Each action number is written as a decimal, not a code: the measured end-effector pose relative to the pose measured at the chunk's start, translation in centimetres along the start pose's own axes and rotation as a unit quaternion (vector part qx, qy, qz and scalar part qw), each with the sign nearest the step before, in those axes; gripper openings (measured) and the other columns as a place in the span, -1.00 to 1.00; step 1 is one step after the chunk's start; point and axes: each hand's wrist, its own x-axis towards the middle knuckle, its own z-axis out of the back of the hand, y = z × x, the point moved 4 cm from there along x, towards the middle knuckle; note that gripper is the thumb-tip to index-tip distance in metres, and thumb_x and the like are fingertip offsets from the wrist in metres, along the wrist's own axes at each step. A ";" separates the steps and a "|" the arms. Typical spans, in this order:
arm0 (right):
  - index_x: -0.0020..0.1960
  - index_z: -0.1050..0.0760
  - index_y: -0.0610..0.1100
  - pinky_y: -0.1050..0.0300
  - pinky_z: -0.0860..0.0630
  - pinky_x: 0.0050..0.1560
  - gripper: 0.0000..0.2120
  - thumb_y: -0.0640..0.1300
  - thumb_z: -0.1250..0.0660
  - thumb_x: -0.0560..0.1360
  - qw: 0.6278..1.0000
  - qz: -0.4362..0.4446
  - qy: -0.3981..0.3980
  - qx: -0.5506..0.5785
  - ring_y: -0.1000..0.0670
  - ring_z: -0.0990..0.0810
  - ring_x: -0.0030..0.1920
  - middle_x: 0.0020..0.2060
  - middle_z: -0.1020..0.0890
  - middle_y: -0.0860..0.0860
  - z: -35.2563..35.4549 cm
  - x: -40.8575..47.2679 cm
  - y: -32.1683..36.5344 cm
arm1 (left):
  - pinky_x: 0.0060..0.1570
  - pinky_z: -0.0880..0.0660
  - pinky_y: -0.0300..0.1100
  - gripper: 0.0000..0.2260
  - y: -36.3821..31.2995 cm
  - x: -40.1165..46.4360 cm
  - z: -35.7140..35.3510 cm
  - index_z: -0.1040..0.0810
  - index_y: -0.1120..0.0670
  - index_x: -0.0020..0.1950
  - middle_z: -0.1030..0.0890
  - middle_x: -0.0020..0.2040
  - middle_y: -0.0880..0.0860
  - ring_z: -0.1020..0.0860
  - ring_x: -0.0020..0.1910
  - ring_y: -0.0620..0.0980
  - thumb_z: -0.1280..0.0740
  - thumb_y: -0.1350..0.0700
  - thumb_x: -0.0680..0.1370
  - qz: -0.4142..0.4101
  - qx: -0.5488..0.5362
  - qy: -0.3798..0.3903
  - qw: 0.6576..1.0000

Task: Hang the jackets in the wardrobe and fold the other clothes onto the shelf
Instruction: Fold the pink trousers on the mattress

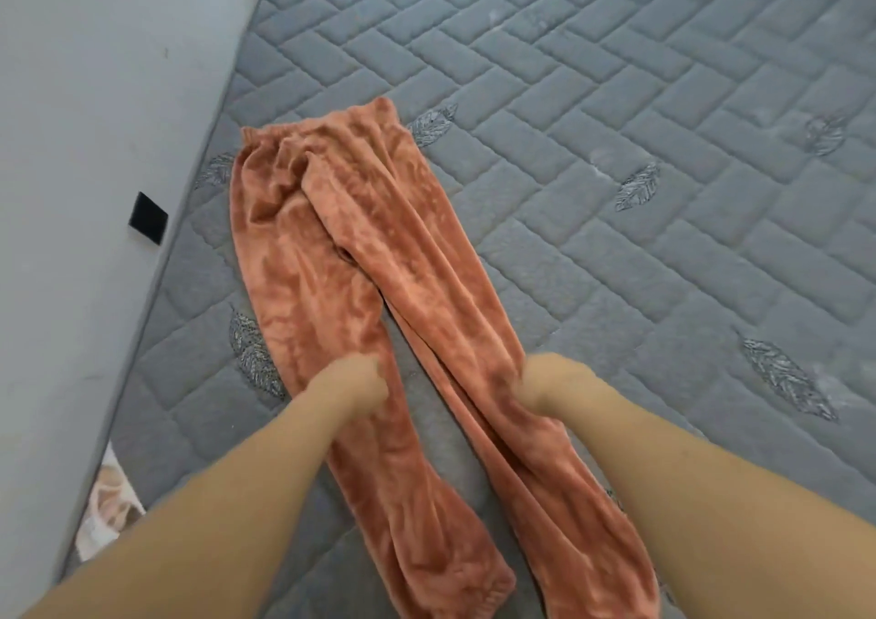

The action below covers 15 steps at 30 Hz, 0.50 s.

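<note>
A pair of orange-brown velvet trousers [332, 258] lies spread on the grey quilted mattress [616, 144], waistband at the far end, both legs running toward me. My left hand [353, 381] grips the left leg about halfway down, fingers curled into the fabric. My right hand [550, 381] grips the right leg at the same height. The two legs lie slightly apart, with a strip of mattress showing between them. The cuffs lie near the bottom edge of the view.
A white wall [95, 144] runs along the mattress's left side, with a small black patch [148, 218] low on it. A pale patterned cloth [109, 509] shows in the gap at the lower left. The mattress stretches away to the right.
</note>
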 end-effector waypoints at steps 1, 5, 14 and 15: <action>0.31 -0.45 -0.10 0.01 -0.47 0.16 -0.61 0.00 -0.13 0.54 0.999 0.019 -0.027 0.012 -0.16 -0.53 0.22 0.26 -0.52 -0.11 1.1 0.6 1.2 | 0.18 -0.49 0.03 -0.72 1.0 0.6 1.3 -0.44 0.13 0.26 -0.49 0.26 0.18 -0.51 0.17 0.19 -0.15 0.12 0.57 0.019 -0.005 -0.039 0.999; 0.47 -0.25 -0.09 -0.09 -0.44 0.28 -0.49 -0.02 -0.13 0.54 0.993 0.058 -0.035 0.094 -0.20 -0.43 0.31 0.38 -0.38 -0.16 3.3 2.9 5.7 | 0.27 -0.39 0.12 -0.63 3.2 1.8 3.2 -0.36 0.11 0.35 -0.37 0.31 0.18 -0.38 0.28 0.24 -0.15 0.06 0.55 0.059 -0.021 -0.051 0.997; 0.54 -0.10 -0.01 -0.12 -0.33 0.36 -0.38 0.05 -0.16 0.53 0.983 0.021 -0.107 0.145 -0.23 -0.32 0.40 0.47 -0.25 -0.13 7.4 12.0 10.5 | 0.42 -0.17 0.11 -0.42 11.0 10.8 8.8 -0.10 -0.01 0.55 -0.11 0.52 0.15 -0.11 0.47 0.24 -0.15 -0.01 0.54 0.132 -0.194 -0.153 0.960; 0.54 -0.09 -0.02 -0.13 -0.31 0.36 -0.37 0.06 -0.17 0.52 0.979 0.003 -0.122 0.161 -0.24 -0.31 0.41 0.47 -0.25 -0.14 8.2 13.6 10.9 | 0.43 -0.15 0.12 -0.41 11.8 12.1 9.7 -0.07 -0.04 0.57 -0.07 0.54 0.14 -0.07 0.49 0.23 -0.15 -0.02 0.54 0.144 -0.222 -0.164 0.950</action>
